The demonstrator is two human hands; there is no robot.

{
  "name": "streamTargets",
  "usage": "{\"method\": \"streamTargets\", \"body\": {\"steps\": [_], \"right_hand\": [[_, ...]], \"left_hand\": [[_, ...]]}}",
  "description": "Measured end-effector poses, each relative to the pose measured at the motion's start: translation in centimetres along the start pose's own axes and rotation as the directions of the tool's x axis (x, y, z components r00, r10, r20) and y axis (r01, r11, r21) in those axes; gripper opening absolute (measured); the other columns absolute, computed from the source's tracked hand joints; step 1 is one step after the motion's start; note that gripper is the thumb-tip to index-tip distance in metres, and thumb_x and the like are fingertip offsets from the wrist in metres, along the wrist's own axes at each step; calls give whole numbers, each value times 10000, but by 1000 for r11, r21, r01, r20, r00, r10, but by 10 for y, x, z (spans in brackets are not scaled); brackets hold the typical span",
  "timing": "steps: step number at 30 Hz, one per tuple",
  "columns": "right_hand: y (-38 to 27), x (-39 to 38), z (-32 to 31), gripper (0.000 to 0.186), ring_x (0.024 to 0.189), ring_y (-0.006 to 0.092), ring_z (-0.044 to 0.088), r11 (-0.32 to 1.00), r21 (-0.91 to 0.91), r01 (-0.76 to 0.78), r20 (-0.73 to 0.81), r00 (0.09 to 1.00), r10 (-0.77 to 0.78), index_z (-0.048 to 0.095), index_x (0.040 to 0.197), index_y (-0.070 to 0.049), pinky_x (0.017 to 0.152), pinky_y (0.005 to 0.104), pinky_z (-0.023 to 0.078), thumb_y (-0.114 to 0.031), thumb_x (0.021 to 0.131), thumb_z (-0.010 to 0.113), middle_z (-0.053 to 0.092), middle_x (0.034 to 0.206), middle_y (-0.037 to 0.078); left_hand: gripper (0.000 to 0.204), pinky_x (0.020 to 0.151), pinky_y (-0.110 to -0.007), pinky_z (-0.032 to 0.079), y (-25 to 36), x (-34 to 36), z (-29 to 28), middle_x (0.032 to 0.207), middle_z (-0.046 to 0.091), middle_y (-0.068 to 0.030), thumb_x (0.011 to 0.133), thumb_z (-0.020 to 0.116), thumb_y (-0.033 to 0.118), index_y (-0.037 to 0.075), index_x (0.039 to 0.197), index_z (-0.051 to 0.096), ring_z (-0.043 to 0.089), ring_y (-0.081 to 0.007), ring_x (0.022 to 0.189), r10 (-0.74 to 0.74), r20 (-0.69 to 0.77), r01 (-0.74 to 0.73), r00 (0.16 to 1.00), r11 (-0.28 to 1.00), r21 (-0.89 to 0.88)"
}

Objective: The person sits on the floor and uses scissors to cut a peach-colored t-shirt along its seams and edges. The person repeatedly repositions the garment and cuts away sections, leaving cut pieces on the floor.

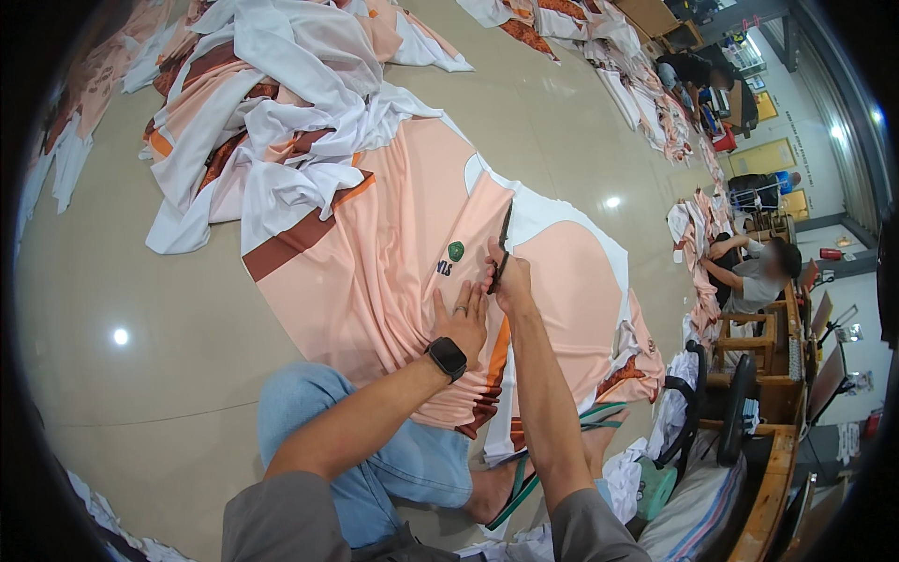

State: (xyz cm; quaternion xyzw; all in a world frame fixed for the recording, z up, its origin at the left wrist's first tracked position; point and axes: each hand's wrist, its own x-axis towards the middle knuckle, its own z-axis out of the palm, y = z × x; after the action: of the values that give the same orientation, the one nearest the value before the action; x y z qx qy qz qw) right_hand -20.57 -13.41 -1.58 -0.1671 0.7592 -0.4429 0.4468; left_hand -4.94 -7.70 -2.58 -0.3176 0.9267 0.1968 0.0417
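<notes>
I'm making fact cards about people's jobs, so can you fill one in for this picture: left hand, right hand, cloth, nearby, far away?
Left hand: spread flat on the peach fabric
Right hand: grip around dark scissors
Cloth: peach with white, orange and brown parts, and a green badge
Nearby: heap of white and peach cloth on the shiny floor
Far away: another person sitting, at the right
</notes>
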Motion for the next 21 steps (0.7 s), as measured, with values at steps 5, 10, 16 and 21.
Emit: {"method": "streamTargets", "body": {"steps": [5,10,16,21], "right_hand": [[0,1,-3,734,463,162,508,991,132,-16,60,998,9,592,904,-45,448,309,418,-767,846,710,519,597,-7],[-7,11,-7,756,460,161,492,990,139,-26,55,998,18,579,906,-57,455,308,397,-799,826,702,501,593,-11],[-7,15,-7,747,460,163,493,992,122,-13,44,999,8,580,917,-56,463,310,404,-788,831,707,498,591,-9],[-8,14,-4,711,461,162,496,992,124,-6,29,1000,3,583,914,-54,464,312,414,-745,841,736,501,592,-6]], "left_hand": [[1334,1126,-835,181,-1,-1,0,1722,214,-202,638,890,622,-45,1617,277,129,-375,1615,-4,8,4,1000,1000,-16],[1335,1139,-824,174,0,-1,-5,1727,198,-200,639,898,601,-49,1620,267,120,-372,1616,-10,13,10,1000,1000,-18],[1319,1150,-821,155,1,-1,-5,1740,177,-179,634,903,581,-33,1621,282,106,-360,1619,-12,27,13,1000,999,-41],[1319,1142,-830,154,0,-1,-2,1739,170,-191,630,902,588,-36,1618,290,115,-370,1616,-11,13,12,1000,999,-38]]}}
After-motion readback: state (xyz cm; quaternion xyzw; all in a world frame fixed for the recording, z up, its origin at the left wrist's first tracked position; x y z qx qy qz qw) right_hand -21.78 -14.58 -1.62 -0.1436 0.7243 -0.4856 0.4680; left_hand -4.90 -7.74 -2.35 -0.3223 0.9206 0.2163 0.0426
